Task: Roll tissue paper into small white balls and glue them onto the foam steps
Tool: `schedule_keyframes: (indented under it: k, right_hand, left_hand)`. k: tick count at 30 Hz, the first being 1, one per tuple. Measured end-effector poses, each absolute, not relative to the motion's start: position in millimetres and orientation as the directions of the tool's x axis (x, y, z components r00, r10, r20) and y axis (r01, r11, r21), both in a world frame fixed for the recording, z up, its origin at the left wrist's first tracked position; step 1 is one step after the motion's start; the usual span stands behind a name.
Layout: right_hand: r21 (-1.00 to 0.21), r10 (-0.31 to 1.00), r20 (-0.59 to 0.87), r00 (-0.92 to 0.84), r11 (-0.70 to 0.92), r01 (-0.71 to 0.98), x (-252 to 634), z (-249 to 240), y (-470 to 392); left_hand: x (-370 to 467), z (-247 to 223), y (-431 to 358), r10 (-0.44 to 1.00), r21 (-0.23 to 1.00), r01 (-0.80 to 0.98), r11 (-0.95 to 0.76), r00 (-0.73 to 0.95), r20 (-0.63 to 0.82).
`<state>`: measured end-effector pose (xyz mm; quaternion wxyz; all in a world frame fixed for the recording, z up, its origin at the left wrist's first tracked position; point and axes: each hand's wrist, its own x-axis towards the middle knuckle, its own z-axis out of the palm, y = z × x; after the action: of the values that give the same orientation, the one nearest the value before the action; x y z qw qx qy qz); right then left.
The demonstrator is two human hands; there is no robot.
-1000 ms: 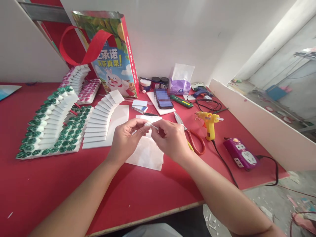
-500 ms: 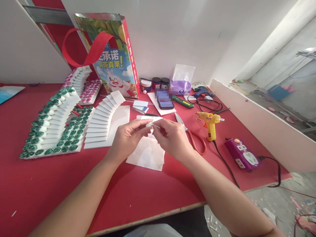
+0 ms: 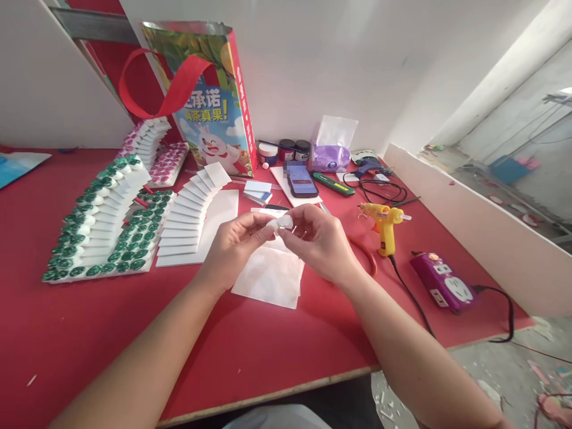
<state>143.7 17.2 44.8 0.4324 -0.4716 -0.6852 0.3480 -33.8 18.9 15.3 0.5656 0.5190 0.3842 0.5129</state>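
Wad point(image 3: 284, 223): hanging white and crumpled between both hands, above pale sheets point(image 3: 268, 277) on the red surface point(image 3: 250, 345).
Left hand point(image 3: 241, 241): pinching the wad's left end, thumb and fingers nearly meeting.
Right hand point(image 3: 318, 243): holding the wad's right side in a narrow pinch.
Tearing: possibly threatening this thin-looking material, should the fingers be pulling unevenly.
Cord point(image 3: 408, 299): running from the glue gun point(image 3: 382, 227) towards the right forearm; snagging it could be dragging the gun.

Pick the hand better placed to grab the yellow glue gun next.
Right hand, probably: the yellow glue gun sits off to its right, with the left hand farther away. Both hands hold the small white piece, so the right would need freeing first.
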Motion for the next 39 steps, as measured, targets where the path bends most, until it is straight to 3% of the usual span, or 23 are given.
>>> schedule_keyframes:
  k: [6,10,14,18,21,26,29,32,39]
  right_hand:
    - [-0.921,0.919,0.298,-0.259,0.348,0.175,143.3,44.3,16.4]
    - [-0.919,0.911,0.340,-0.234,0.374,0.121,142.6,44.0,13.8]
    - [-0.920,0.915,0.339,-0.218,0.371,0.128,142.4,46.5,10.9]
    - [-0.897,0.903,0.368,-0.221,0.407,0.171,142.5,49.4,10.0]
    - [-0.903,0.904,0.354,-0.238,0.397,0.164,143.6,50.4,12.4]
    - [-0.996,0.975,0.082,-0.208,0.072,-0.056,148.0,52.3,19.7]
    - [-0.982,0.964,-0.050,-0.261,-0.095,-0.163,149.5,54.7,21.8]
    - [-0.968,0.947,-0.088,-0.308,-0.154,-0.200,149.4,56.2,21.8]
    - [-0.917,0.879,-0.235,-0.414,-0.342,-0.205,152.0,55.1,25.4]
  left_hand:
    - [-34.6,16.2,22.6,0.919,0.802,-0.521,0.293,0.386,-0.085]
    - [-34.2,20.6,21.6,0.857,0.678,-0.574,0.460,0.487,-0.169]
    - [-33.8,22.3,20.9,0.848,0.689,-0.548,0.473,0.495,-0.188]
    - [-34.9,19.8,21.7,0.890,0.812,-0.448,0.374,0.419,-0.179]
    - [-36.9,18.1,22.1,0.939,0.912,-0.355,0.203,0.335,-0.079]
    - [-40.7,24.5,17.8,0.977,0.981,-0.076,-0.181,0.100,0.188]
    - [-41.4,30.3,14.1,0.925,0.909,0.170,-0.379,0.079,0.371]
    - [-41.0,32.0,12.8,0.831,0.761,0.342,-0.552,0.144,0.538]
    - [-41.1,26.5,15.0,0.722,0.570,0.467,-0.676,0.269,0.637]
